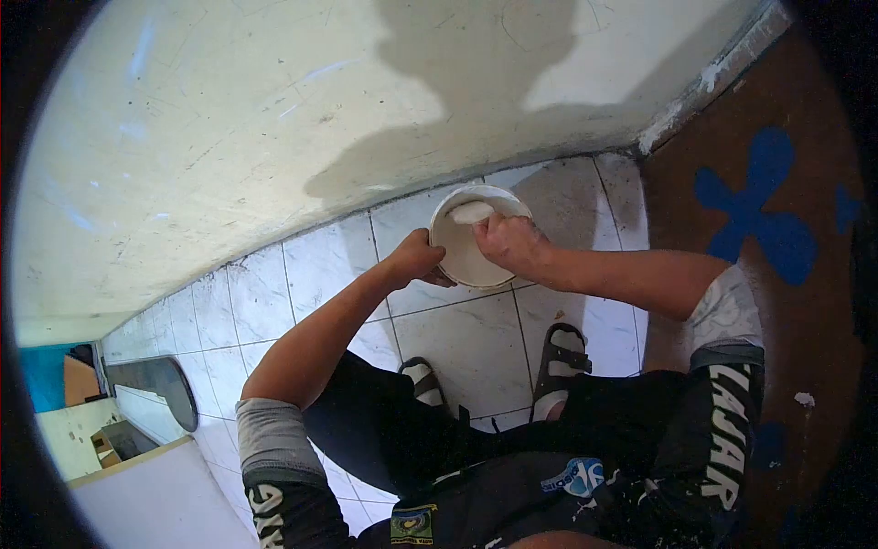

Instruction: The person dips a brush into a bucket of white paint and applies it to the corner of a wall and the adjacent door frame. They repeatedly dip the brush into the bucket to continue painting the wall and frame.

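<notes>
A round white bucket (471, 261) is held between my two hands, above the tiled floor, with pale whitish material inside. My left hand (419, 259) grips the bucket's left rim, thumb over the edge and fingers on the outside. My right hand (512, 242) reaches over the right rim, its fingers closed around a pale, white-coated object (471, 213) near the back of the bucket's mouth. What that object is cannot be made out, as the fingers cover part of it.
A scuffed cream wall (274, 119) rises in front. White floor tiles (453, 352) lie below, with my sandalled feet on them. At the right is a brown surface (677, 201) with blue shapes. A dark rounded object (178, 389) stands at the left.
</notes>
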Demonstrator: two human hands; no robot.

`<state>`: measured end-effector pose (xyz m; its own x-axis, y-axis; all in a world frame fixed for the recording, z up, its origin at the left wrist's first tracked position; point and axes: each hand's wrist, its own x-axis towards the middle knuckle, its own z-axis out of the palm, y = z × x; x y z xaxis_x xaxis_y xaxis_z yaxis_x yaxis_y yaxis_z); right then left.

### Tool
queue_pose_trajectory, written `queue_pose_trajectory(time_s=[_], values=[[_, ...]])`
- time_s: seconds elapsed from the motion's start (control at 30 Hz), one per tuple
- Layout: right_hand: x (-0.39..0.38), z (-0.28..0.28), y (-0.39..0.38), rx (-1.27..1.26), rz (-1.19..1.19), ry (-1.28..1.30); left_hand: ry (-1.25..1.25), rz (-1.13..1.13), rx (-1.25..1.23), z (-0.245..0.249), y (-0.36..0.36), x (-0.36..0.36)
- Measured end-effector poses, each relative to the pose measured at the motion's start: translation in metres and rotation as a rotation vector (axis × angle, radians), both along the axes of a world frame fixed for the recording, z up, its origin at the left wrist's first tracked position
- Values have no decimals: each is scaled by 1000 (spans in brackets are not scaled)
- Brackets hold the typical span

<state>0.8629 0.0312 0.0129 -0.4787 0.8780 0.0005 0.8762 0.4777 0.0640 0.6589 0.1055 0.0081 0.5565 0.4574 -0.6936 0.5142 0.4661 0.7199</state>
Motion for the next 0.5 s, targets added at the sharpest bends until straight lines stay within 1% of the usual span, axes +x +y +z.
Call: queue_pose_trajectory(time_s=[0.03, 0.17, 0.23, 0.27, 0.33, 0.37, 0.43, 0.47, 0.5], values=[[1, 11, -1, -20, 31, -34, 3, 10, -51, -1, 0, -1], [15, 47, -3, -74, 4, -24, 47, -29, -28, -3, 0, -3], [31, 62, -1, -206, -205, 113, -22, -87, -11, -2, 1, -6], [45, 61, 4, -200, -203, 107, -28, -84, -5, -4, 2, -6], [78, 58, 13, -265, -256, 335, 10, -91, 13, -6, 2, -6], [91, 60, 13, -259, -258, 325, 0, -92, 18, -2, 2, -4], [115, 63, 12, -843, -469, 774, 64, -70, 20, 6, 3, -3], [123, 60, 8, -834, -473, 770, 57, -73, 26, 2, 6, -3], [129, 53, 1, -952, -505, 955, 83, -51, 45, -2, 8, -4]])
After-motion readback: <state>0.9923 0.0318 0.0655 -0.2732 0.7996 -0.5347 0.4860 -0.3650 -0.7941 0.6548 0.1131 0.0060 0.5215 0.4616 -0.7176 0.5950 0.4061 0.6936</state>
